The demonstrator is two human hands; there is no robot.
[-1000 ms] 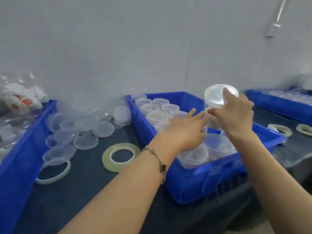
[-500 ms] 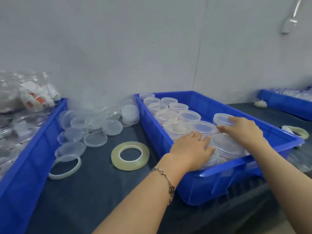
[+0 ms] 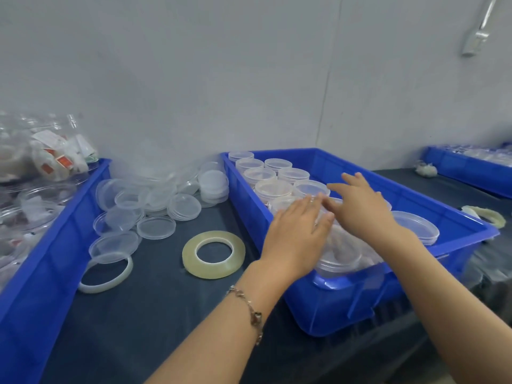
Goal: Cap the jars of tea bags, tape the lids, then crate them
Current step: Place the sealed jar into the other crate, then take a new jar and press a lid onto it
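A blue crate (image 3: 457, 217) on the dark table holds several capped clear jars (image 3: 273, 189) in rows. My left hand (image 3: 297, 231) lies flat with straight fingers over the jars near the crate's front. My right hand (image 3: 360, 203) hovers just beside it over the same jars, fingers spread and holding nothing. A capped jar (image 3: 418, 225) stands at the crate's right side. Left of the crate, a roll of clear tape (image 3: 214, 254) lies flat on the table. Loose clear lids (image 3: 156, 227) are piled behind it.
A second blue crate (image 3: 55, 245) at the left holds uncapped jars with tea bags (image 3: 59, 159). A thin tape ring (image 3: 106, 273) lies near it. Another tape roll (image 3: 483, 214) and a third blue crate (image 3: 468, 170) sit at the right. A grey wall stands behind.
My right hand set the lifted jar down in the crate and let go. Both hands have since shifted over the jar tops, the right one rising with its fingers spread.
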